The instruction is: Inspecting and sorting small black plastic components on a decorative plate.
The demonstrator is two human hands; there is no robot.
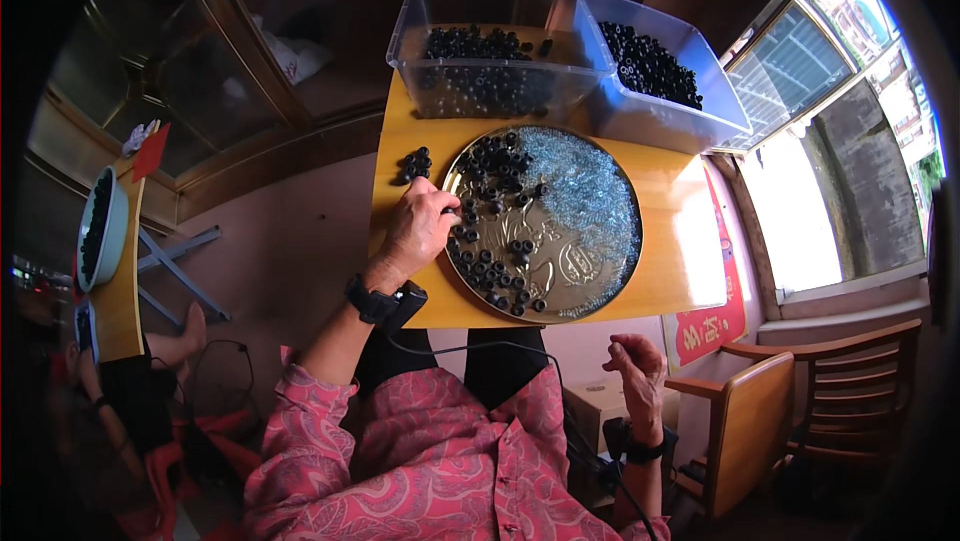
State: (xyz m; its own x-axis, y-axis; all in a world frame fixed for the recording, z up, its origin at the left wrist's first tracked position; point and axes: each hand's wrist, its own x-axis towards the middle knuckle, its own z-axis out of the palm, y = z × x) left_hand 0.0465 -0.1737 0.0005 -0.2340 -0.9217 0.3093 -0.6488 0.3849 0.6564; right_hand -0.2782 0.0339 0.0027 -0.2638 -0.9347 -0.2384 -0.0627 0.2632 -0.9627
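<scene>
My left hand (413, 233) reaches over the left rim of a round metal tray (572, 309). Its thumb and fingers are pinched together, with a small black ring-shaped part at their tips. Loose black ring-shaped parts (488, 271) lie across the tray's left and lower areas. A heap of small, clear bluish pieces (575, 181) covers its upper right. Beyond my left hand, a little pile of black parts (415, 164) sits on the yellow table. My right hand (640, 378) is raised off the table's near right edge, fingers curled toward the thumb; whatever they hold is too small to make out.
Behind the tray stand a clear plastic bin (560, 81) and a bluish bin (680, 126), both holding black parts. A wooden chair (750, 431) and a cardboard box (597, 403) are at the right. Another person's arm (110, 421) shows by a second table (127, 306) at far left.
</scene>
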